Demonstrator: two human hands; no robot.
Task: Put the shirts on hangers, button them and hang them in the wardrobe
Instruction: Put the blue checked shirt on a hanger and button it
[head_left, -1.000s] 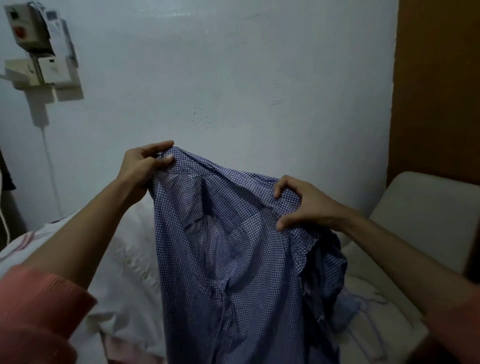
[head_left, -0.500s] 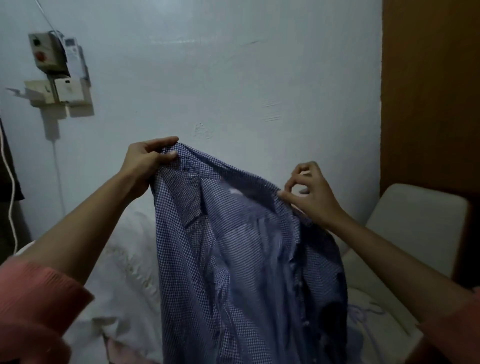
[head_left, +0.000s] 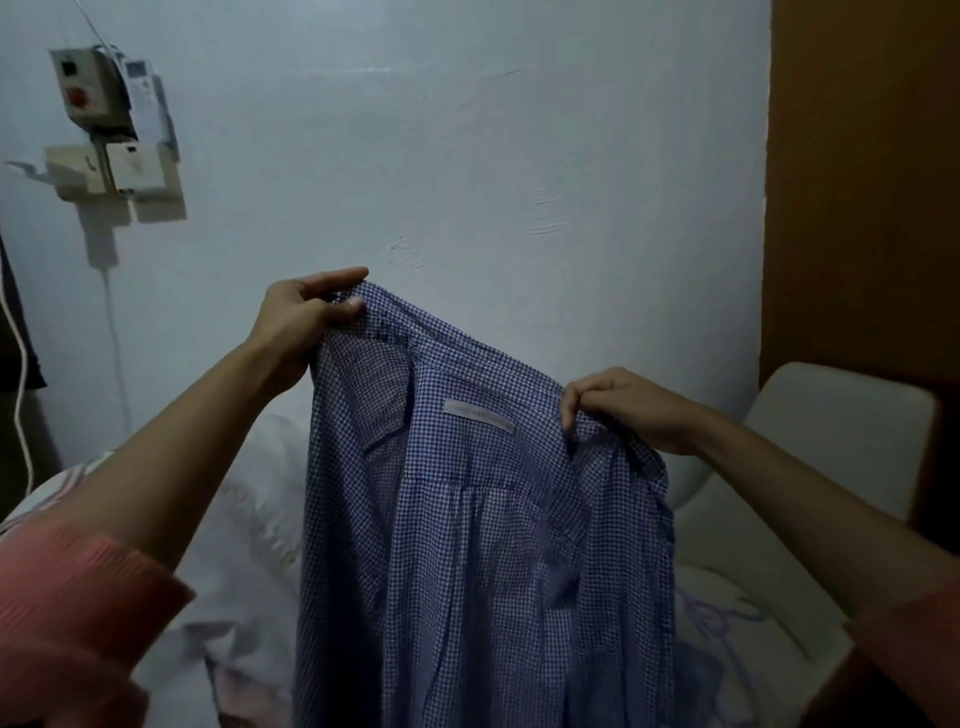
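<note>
A blue-and-white checked shirt (head_left: 467, 545) hangs in front of me, held up by its top edge, with a white neck label showing inside the collar. My left hand (head_left: 306, 312) pinches the upper left corner of the shirt, raised higher. My right hand (head_left: 623, 408) grips the right side of the collar area, lower. The shirt's lower part runs out of the frame. No hanger is visible.
A bed with white bedding (head_left: 244, 519) lies below and behind the shirt. A cream padded headboard (head_left: 841, 441) stands at the right, next to a brown wooden panel (head_left: 862, 182). Switch boxes (head_left: 104, 119) and a white cable (head_left: 21, 374) are on the left wall.
My right hand let go of the shirt's edge, then took a new grip further right on the collar. The shirt has spread wider, and the neck label now shows.
</note>
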